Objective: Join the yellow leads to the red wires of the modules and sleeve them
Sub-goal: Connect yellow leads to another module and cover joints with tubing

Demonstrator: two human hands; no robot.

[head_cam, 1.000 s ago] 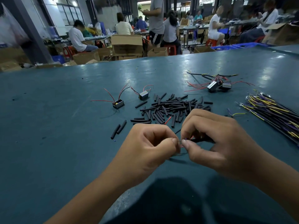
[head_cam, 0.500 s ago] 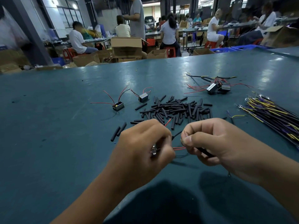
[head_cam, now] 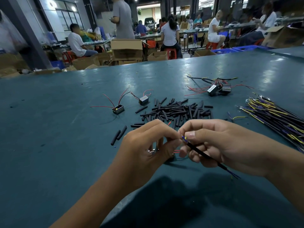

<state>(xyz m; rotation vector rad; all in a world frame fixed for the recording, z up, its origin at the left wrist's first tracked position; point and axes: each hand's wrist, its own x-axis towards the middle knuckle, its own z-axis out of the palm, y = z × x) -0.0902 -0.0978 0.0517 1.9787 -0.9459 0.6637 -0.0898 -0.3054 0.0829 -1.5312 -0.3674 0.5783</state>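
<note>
Close to the near edge of the desk [head_cam: 49, 145], both hands are up off the surface and working together: the right hand [head_cam: 218, 145] has its grip pinched tight, thumb and forefinger closed on the stripped end of a black cable [head_cam: 204, 155] where the yellow lead [head_cam: 185, 137] peeks out beside a blue one, the cable's tail trailing back under the palm. The left hand [head_cam: 146, 145] is curled in too, fingertips pinching a fine red wire [head_cam: 176, 151] and cradling what looks like a small module [head_cam: 152, 151] (mostly hidden in the palm, only a metallic glint shows). All of this is featherweight and floppy: the red wire will bend at a touch and its bare strands look easy to fray, so the hold belongs on the insulation just behind the bare tips, not on the copper. Further out, mid-desk, a loose heap of black sleeves [head_cam: 177, 111] lies ready, light and probably slick, likely best pinched at one end. Left of them sit two spare modules [head_cam: 118, 109] with red wires sprung upward. Toward the right edge lies a bundle of cables [head_cam: 276, 114], and beyond it, nearer the far edge, a cluster of finished modules [head_cam: 217, 89].
</note>
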